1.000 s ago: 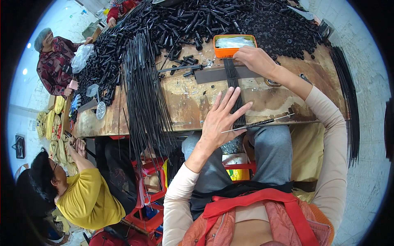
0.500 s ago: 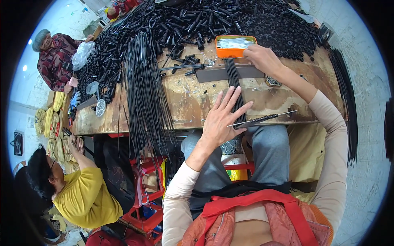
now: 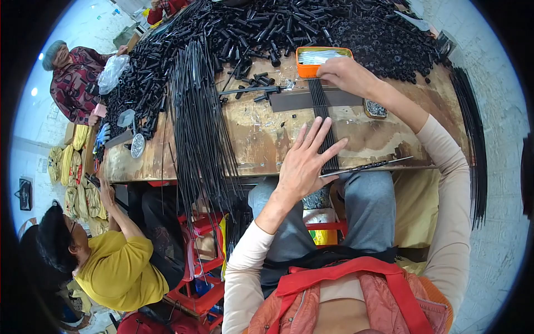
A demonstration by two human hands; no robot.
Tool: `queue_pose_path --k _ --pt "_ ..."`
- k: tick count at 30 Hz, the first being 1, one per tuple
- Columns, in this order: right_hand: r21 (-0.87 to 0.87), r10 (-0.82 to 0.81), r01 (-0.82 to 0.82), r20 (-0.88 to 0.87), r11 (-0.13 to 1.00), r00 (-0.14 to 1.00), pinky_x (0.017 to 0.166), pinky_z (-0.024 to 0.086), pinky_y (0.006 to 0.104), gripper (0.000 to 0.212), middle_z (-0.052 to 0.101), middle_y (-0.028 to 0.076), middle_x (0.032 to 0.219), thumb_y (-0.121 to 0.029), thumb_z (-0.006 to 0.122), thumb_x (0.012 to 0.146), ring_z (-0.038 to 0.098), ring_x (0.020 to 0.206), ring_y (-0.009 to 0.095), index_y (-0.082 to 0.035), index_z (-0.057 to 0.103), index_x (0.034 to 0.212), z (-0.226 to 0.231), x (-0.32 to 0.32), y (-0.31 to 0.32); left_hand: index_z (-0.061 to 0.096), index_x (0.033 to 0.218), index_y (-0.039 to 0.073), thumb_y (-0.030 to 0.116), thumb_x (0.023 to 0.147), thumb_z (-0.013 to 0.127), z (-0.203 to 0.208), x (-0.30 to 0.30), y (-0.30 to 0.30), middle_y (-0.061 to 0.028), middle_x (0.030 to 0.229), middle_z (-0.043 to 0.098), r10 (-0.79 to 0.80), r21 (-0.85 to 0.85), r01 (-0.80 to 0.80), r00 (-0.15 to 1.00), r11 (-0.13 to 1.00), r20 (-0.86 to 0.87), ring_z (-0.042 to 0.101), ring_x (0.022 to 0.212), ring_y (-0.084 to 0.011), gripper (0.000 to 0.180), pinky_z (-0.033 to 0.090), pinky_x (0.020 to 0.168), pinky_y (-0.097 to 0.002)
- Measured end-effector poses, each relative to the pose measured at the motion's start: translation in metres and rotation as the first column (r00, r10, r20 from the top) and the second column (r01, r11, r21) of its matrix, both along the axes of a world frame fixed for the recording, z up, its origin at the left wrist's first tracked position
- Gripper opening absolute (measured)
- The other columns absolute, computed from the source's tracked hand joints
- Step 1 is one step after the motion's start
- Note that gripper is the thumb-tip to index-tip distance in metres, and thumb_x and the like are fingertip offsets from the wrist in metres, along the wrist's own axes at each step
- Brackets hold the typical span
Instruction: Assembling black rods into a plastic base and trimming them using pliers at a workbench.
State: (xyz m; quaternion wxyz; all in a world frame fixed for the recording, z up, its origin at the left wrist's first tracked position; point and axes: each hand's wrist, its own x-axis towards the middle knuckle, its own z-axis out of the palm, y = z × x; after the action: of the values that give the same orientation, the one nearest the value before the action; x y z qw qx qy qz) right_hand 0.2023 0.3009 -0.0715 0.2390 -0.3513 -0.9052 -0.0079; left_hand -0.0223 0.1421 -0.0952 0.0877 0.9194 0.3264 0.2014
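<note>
My left hand [image 3: 305,164] lies palm down with fingers spread, touching a row of thin black rods [image 3: 329,131] that runs away from me at the table's front edge. Beside its thumb, a slim rod with a dark knobbly middle [image 3: 370,166] slants along that edge; whether the hand touches it I cannot tell. My right hand [image 3: 342,75] is at the far ends of the row, fingers pinched together; anything between them is too small to make out. Just beyond stands an orange box [image 3: 311,70] of thin whitish strips. Under the rods lies a flat dark strip [image 3: 292,102].
Black tubular parts [image 3: 250,30] and small black rings [image 3: 384,53] are heaped at the back. A bundle of long black rods [image 3: 197,111] overhangs the front edge at left. A small tin of metal bits [image 3: 375,108] is at right. Two people [image 3: 114,261] [image 3: 75,83] work at left.
My right hand has moved left from the orange box's right end to the far ends of the rods. The left hand stays flat on the row; the slim rod beside it has shifted slightly right.
</note>
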Motion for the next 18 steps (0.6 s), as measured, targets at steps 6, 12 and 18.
queue_pose_path --k 6,12,18 --pt "-0.118 -0.341 0.354 0.116 0.928 0.933 0.066 0.052 0.0344 0.016 0.067 0.012 0.075 -0.008 0.065 0.082 0.068 0.072 0.026 0.002 0.068 0.094 0.013 0.004 0.057 0.045 0.141 0.024 0.035 0.063 0.082 -0.001 0.001 -0.003 -0.016 0.153 0.029 -0.021 -0.008 0.021 0.999 1.0 0.033 0.026 0.143 -0.0337 0.087 0.023 0.118 -0.0468" --pt "-0.464 -0.262 0.265 0.071 0.845 0.962 0.063 0.052 0.0375 0.012 0.066 0.017 0.068 -0.008 0.064 0.078 0.068 0.069 0.031 0.002 0.07 0.082 0.024 0.012 0.072 0.053 0.136 0.024 0.0 0.051 0.064 -0.009 -0.005 -0.015 -0.0142 0.152 0.035 -0.072 0.055 0.072 0.997 0.996 0.001 0.033 0.14 -0.0326 0.089 0.027 0.117 -0.0442" --pt "0.194 -0.063 0.085 -0.119 0.977 0.991 0.066 0.05 0.041 0.019 0.063 0.016 0.079 -0.006 0.059 0.084 0.065 0.076 0.034 -0.006 0.069 0.101 0.028 0.002 0.018 0.054 0.134 0.022 0.002 0.05 0.068 -0.017 -0.012 -0.015 -0.0157 0.15 0.037 -0.059 0.135 0.06 0.998 0.989 -0.017 0.035 0.139 -0.0338 0.087 0.028 0.117 -0.0431"
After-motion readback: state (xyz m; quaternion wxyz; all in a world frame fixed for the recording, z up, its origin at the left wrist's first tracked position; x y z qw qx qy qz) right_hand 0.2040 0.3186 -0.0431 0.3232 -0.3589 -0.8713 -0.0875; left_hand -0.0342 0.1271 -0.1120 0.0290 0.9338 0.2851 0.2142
